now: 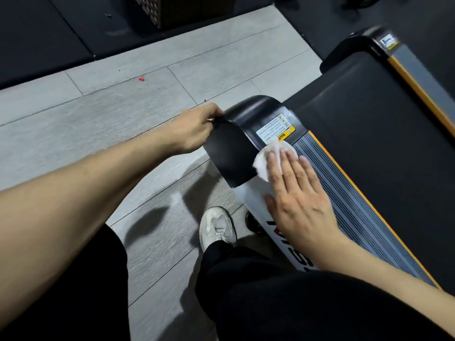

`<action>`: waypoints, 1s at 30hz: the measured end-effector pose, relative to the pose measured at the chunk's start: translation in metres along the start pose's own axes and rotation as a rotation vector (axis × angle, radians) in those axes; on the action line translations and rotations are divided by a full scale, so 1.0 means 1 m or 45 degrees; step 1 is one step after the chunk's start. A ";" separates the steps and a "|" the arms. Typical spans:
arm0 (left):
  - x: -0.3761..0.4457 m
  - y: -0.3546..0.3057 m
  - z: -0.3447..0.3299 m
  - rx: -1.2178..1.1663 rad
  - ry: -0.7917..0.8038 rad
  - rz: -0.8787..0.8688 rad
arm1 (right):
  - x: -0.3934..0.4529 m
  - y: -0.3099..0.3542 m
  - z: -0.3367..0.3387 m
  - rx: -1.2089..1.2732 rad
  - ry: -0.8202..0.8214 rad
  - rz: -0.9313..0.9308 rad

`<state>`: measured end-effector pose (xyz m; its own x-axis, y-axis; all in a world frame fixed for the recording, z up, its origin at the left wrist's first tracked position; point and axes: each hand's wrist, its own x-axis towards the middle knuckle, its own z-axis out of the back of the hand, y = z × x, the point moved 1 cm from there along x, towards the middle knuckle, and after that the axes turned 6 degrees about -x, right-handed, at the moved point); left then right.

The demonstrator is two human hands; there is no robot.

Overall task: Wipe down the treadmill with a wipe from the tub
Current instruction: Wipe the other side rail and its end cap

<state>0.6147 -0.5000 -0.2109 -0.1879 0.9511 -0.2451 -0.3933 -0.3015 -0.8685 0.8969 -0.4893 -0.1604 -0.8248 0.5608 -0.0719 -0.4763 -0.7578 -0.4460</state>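
**Treadmill wipe-down: rear corner, mid-task**

Treadmill lies low on the grey floor, its rear end toward the top of the view, the person crouched beside its side rail. White wipe sits on the ribbed side rail, just below the warning label and touching the black end cap.

Progress (judged): wipe is out and working, so the fetching step is done; tub is not in view. Wiping is at the rear corner of the near rail. No visible wet trace tells what is already cleaned. The belt, the far rail and the rest appear left to do.

Right hand: fingers straight, slightly spread, pressing flat on the wipe; fingertips overlap its near edge. Nothing gripped.

Left hand: fingers curled, gripping the outer edge of the end cap, apparently steadying.

White shoe on floor beside the rail.
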 end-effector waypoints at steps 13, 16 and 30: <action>-0.004 -0.015 -0.013 0.240 -0.016 -0.201 | 0.015 -0.001 -0.003 0.610 -0.001 -0.284; -0.006 -0.024 -0.023 0.396 -0.053 -0.298 | 0.011 -0.025 -0.020 0.655 -0.017 -0.481; -0.015 -0.083 -0.099 0.840 0.162 -0.743 | -0.078 -0.042 -0.044 0.703 -0.003 -1.082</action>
<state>0.7396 -0.4821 -0.1781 0.2908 0.9536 0.0787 -0.8409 0.2939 -0.4543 0.9946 -0.4868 -0.1757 -0.1472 0.9859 0.0795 -0.9796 -0.1564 0.1265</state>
